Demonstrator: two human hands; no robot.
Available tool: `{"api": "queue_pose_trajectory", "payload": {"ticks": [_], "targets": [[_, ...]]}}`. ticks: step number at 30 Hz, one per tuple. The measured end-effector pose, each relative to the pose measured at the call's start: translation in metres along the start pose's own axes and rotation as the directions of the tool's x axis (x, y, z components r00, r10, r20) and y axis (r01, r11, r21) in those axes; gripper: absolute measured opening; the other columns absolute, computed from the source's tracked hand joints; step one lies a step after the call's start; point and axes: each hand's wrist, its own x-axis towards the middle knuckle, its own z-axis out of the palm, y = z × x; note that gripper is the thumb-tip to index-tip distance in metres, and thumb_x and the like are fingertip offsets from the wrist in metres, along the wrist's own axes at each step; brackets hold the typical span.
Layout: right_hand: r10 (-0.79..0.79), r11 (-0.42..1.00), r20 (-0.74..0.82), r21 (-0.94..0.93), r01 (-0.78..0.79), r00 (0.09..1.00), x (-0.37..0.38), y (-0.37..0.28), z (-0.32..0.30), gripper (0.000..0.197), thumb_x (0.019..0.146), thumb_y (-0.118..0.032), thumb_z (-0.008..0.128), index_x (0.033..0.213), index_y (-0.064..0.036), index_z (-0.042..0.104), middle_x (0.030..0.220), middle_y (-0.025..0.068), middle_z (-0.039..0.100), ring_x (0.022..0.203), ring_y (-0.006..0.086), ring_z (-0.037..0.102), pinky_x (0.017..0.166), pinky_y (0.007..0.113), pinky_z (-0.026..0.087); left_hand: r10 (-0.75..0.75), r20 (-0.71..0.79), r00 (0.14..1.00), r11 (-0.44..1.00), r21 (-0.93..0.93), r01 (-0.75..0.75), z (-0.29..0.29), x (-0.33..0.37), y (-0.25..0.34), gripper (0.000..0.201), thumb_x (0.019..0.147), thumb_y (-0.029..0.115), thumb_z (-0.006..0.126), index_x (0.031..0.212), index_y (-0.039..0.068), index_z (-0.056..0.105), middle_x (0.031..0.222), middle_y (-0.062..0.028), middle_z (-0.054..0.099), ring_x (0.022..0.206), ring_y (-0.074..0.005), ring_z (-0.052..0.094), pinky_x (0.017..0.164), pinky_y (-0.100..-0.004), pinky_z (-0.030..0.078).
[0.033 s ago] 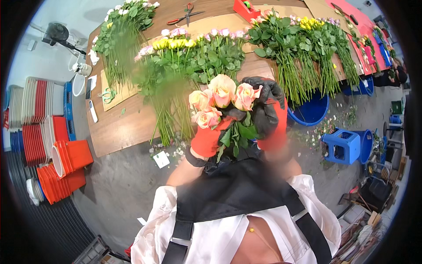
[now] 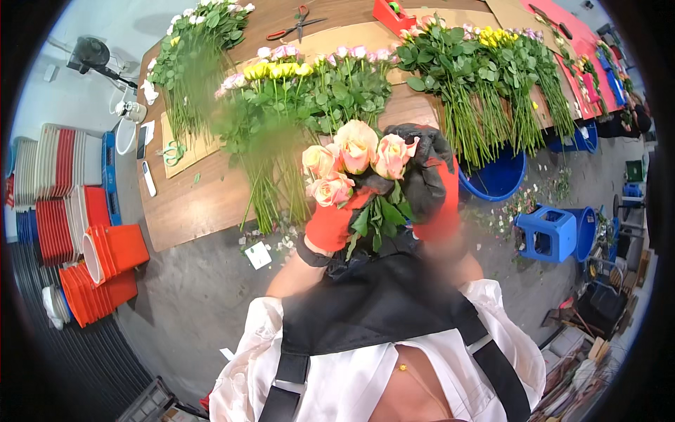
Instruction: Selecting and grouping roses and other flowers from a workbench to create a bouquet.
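The stems of the peach roses (image 2: 355, 158) vanish behind the red-and-black gloved left hand (image 2: 336, 221) and right hand (image 2: 430, 186), so how the fingers close on them cannot be made out. Both forearms are smeared with blur below the gloves. A blurred patch also veils the loose flower stems (image 2: 271, 172) lying on the table (image 2: 190, 204). The stacked red pots (image 2: 105, 271) run off into the dark rim at the left.
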Motion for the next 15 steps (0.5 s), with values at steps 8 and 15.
{"api": "queue_pose_trajectory", "payload": {"ticks": [8,15], "targets": [[0.180,0.970,-0.118,-0.145,-0.196,0.977,0.004,-0.023,-0.035,0.039,0.088,-0.009,0.057,0.125,0.0021,0.053,0.121,0.0107,0.060,0.110,0.0209,0.058,0.093,0.033,0.047,0.246,-0.019,0.969,0.964,0.105,-0.243,0.007,0.017,-0.005,0.049,0.093,0.010,0.060,0.138,0.004,0.043,0.131,-0.0081,0.053,0.117,-0.0206,0.054,0.099,-0.0342,0.044],[-0.142,0.760,0.077,-0.630,0.159,0.987,-0.003,-0.083,0.017,0.025,0.082,-0.006,0.066,0.107,-0.0026,0.067,0.115,0.0105,0.064,0.111,0.0237,0.058,0.100,0.035,0.041,0.095,-0.236,0.967,0.992,0.109,-0.070,0.032,0.006,0.018,0.061,0.078,0.001,0.076,0.130,0.005,0.044,0.121,-0.0095,0.056,0.107,-0.0216,0.058,0.089,-0.0343,0.049]]}}
